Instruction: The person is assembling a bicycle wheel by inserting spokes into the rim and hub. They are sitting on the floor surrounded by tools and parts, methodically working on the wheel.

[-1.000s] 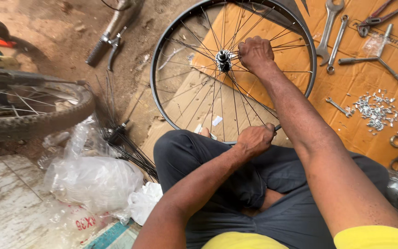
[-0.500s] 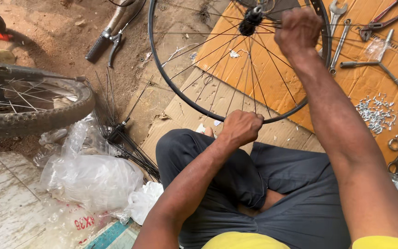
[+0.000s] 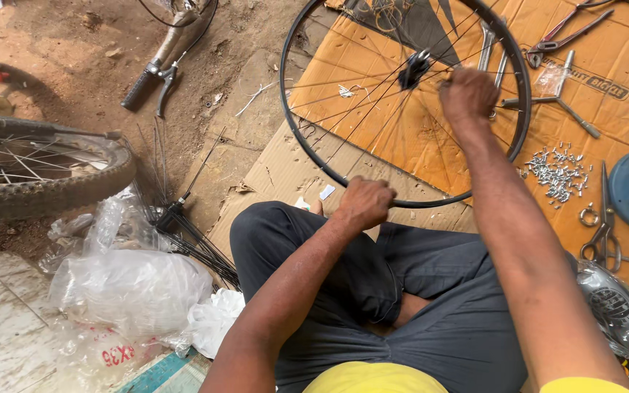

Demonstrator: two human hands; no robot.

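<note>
Head view: bare spoked wheel rim (image 3: 307,156) stands over orange cardboard (image 3: 620,116). Left hand (image 3: 364,203) clamps its 6 o'clock edge; right hand (image 3: 467,94) is closed on spokes beside the hub (image 3: 414,67). Spoke nipples (image 3: 558,171) lie at 3 o'clock, loose spokes (image 3: 198,240) at 8 o'clock.

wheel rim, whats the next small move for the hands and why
Probably turn the wheel rim a little to bring the next spoke under the right hand. The left hand already grips the near edge of the rim, while the right hand is in the spokes beside the hub.
</note>
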